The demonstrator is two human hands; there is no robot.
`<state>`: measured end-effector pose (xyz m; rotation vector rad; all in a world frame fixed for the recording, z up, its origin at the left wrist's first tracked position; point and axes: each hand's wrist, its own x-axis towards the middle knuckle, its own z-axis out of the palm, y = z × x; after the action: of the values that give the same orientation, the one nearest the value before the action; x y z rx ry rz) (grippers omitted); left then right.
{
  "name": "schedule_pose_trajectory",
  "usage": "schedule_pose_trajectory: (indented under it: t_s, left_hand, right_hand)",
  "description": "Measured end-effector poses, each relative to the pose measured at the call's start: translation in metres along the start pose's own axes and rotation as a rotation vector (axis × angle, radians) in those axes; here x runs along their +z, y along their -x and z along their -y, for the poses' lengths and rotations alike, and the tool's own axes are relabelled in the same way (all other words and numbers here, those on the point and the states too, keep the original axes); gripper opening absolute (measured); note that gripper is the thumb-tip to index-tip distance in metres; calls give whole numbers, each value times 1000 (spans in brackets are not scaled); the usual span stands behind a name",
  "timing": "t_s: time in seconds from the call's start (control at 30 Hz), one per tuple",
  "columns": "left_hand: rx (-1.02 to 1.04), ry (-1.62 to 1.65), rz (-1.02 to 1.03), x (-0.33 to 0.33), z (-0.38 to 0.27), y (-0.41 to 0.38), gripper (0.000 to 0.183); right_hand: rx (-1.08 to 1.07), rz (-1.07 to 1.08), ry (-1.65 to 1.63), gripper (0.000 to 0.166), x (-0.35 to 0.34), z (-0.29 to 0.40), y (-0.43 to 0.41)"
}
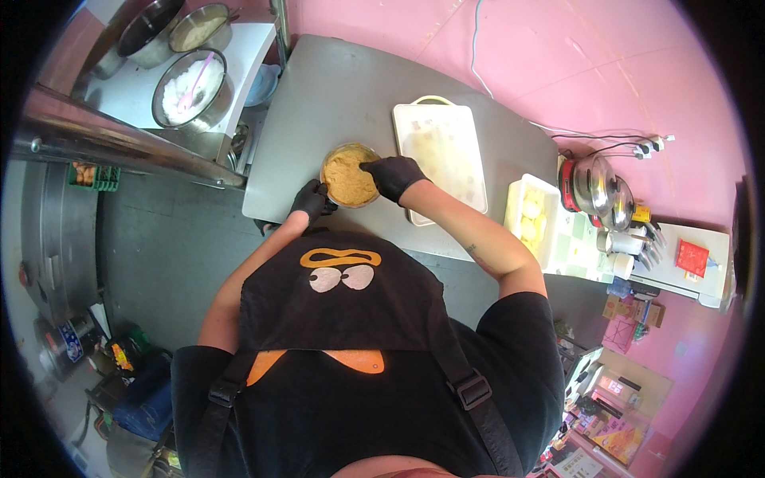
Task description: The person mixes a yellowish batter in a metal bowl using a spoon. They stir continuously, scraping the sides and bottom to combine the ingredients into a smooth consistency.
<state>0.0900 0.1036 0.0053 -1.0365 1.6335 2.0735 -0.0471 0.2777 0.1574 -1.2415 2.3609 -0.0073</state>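
A round bowl [352,205] filled with a yellow-brown, crumbly or paste-like mass [346,173] stands near the front edge of the grey table [334,83]. My left hand [311,200], in a black glove, holds the bowl's left side by the rim. Over the bowl's right side is my right hand [391,176], also black-gloved, with its fingers bent at the mass; whether it grips a tool there is hidden. Just right of the bowl lies a white cutting board [442,155] with a pale green handle, its surface stained.
A white tub [513,206] of pale yellow pieces stands at the table's right, near red electric pots [588,185]. On the left shelf a metal bowl [209,107] holds white powder and a pink spoon [190,89]. A metal post [131,143] crosses the left side. Cables hang along the pink wall.
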Motion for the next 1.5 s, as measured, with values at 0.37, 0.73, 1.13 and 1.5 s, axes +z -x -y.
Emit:
schedule_pose_trajectory:
  t_s: [0.37, 0.73, 1.13, 1.5]
  left_hand:
    - [42, -7, 15, -1, 12, -10, 23]
    - [50, -31, -6, -2, 9, -7, 21]
    - [71, -84, -1, -3, 7, -6, 23]
    - [72, -89, -5, -3, 25, -17, 24]
  right_hand:
    - [51, 252, 179, 30, 10, 0, -11]
    - [15, 37, 195, 31, -12, 11, -6]
    - [84, 187, 251, 27, 0, 4, -3]
    - [7, 120, 18, 26, 73, -5, -20]
